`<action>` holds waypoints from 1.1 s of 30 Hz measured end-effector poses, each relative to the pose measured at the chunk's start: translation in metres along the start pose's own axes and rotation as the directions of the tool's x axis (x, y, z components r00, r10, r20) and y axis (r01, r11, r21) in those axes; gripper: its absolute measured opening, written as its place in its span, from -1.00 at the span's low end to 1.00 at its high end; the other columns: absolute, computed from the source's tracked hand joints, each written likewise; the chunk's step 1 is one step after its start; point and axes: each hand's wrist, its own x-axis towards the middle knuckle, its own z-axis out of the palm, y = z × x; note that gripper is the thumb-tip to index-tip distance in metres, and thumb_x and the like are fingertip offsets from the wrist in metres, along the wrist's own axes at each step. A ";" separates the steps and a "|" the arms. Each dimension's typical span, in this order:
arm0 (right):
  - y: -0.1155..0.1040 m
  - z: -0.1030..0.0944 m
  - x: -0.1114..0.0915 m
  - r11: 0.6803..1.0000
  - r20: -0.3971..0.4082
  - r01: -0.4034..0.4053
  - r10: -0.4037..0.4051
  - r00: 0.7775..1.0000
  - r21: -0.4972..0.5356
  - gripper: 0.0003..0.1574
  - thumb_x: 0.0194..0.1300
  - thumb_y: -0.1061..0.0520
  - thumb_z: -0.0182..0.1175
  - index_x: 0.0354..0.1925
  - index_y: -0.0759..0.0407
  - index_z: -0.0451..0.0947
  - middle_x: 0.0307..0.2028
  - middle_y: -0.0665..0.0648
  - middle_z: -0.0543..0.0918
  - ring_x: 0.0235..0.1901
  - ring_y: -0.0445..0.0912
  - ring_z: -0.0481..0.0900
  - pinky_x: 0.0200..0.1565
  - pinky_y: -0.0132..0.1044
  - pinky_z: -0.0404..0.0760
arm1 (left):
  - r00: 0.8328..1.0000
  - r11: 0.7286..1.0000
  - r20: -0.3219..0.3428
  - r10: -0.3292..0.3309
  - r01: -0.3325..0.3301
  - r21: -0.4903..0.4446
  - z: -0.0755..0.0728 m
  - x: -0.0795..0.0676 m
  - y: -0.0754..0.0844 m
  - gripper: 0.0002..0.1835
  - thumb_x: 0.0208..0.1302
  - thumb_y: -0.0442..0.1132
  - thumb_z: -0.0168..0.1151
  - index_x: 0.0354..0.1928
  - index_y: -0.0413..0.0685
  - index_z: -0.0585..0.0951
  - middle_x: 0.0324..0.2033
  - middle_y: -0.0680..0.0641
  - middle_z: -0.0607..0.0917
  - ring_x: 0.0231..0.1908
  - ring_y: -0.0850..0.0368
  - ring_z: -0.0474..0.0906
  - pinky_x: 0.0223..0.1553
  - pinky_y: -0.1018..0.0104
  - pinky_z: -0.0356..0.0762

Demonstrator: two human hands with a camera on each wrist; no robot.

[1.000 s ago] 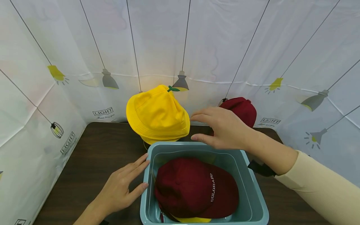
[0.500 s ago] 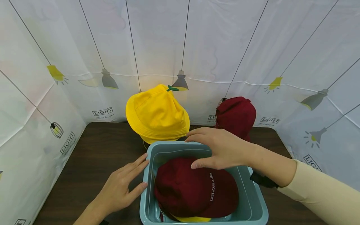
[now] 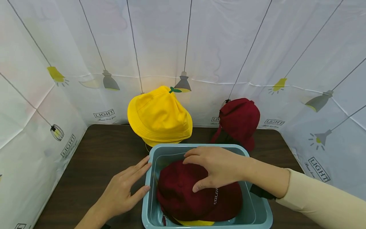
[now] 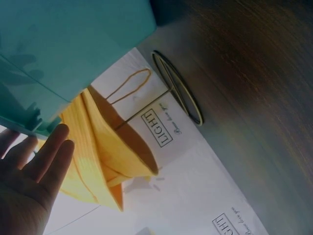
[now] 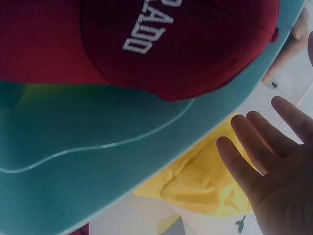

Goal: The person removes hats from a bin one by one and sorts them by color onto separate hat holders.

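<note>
A maroon baseball cap with white lettering lies in a light blue plastic bin. Something yellow shows beneath it. My right hand hovers over the cap, fingers spread and loosely bent, and covers part of the lettering. In the right wrist view the fingers hold nothing and appear apart from the cap. With straight fingers my left hand touches the bin's left rim; the left wrist view shows its fingertips against the outer edge.
Behind the bin, a yellow bucket hat with a green sprout sits on a wire stand. A second maroon cap is at the back right. A dark wooden table meets a white lamp-print curtain.
My right hand has come down and toward me, from near the back maroon cap to above the cap in the bin. The left hand stays at the rim.
</note>
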 end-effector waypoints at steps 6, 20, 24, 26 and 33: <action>-0.003 0.006 0.003 0.998 0.073 -0.040 0.036 0.997 0.051 -0.11 0.22 -0.42 0.43 0.35 -0.03 0.57 0.33 -0.01 0.57 0.27 -0.07 0.54 0.31 -0.01 0.56 | 1.000 1.000 -0.011 0.006 -0.007 -0.011 0.003 -0.002 0.001 -0.31 0.34 -0.15 0.39 0.48 -0.13 0.49 0.50 -0.09 0.43 0.28 0.05 0.59 0.33 0.46 0.40; -0.005 0.019 0.012 1.000 0.140 0.003 -0.007 0.990 0.026 -0.24 0.21 -0.30 0.50 0.28 -0.05 0.63 0.24 -0.02 0.63 0.17 -0.12 0.55 0.25 -0.17 0.59 | 1.000 1.000 0.002 -0.008 0.008 0.003 0.002 -0.002 0.000 -0.29 0.32 -0.14 0.40 0.49 -0.09 0.47 0.51 -0.07 0.42 0.27 0.06 0.59 0.30 0.40 0.47; -0.005 0.020 0.012 1.000 0.137 0.017 -0.020 0.990 0.019 -0.30 0.21 -0.26 0.52 0.24 -0.06 0.65 0.18 -0.03 0.65 0.10 -0.15 0.56 0.18 -0.25 0.61 | 1.000 1.000 -0.002 -0.005 0.005 -0.002 0.002 -0.002 0.000 -0.30 0.33 -0.15 0.40 0.49 -0.11 0.48 0.51 -0.08 0.43 0.27 0.06 0.60 0.31 0.43 0.44; -0.006 0.021 0.013 0.999 0.132 0.028 -0.029 0.991 0.016 -0.29 0.19 -0.28 0.53 0.23 -0.06 0.66 0.14 -0.04 0.65 0.05 -0.17 0.56 0.15 -0.28 0.62 | 1.000 1.000 -0.006 0.000 0.000 -0.008 0.002 -0.002 -0.001 -0.31 0.33 -0.15 0.39 0.49 -0.11 0.48 0.51 -0.08 0.43 0.27 0.05 0.60 0.32 0.44 0.42; -0.011 0.022 0.014 0.998 0.138 0.052 -0.048 0.989 -0.028 -0.22 0.11 -0.33 0.56 0.22 -0.07 0.66 0.05 -0.11 0.67 -0.02 -0.20 0.55 0.10 -0.31 0.62 | 1.000 1.000 -0.010 0.004 -0.004 -0.014 0.002 -0.001 -0.001 -0.31 0.34 -0.14 0.38 0.49 -0.11 0.47 0.50 -0.09 0.43 0.27 0.05 0.60 0.33 0.47 0.40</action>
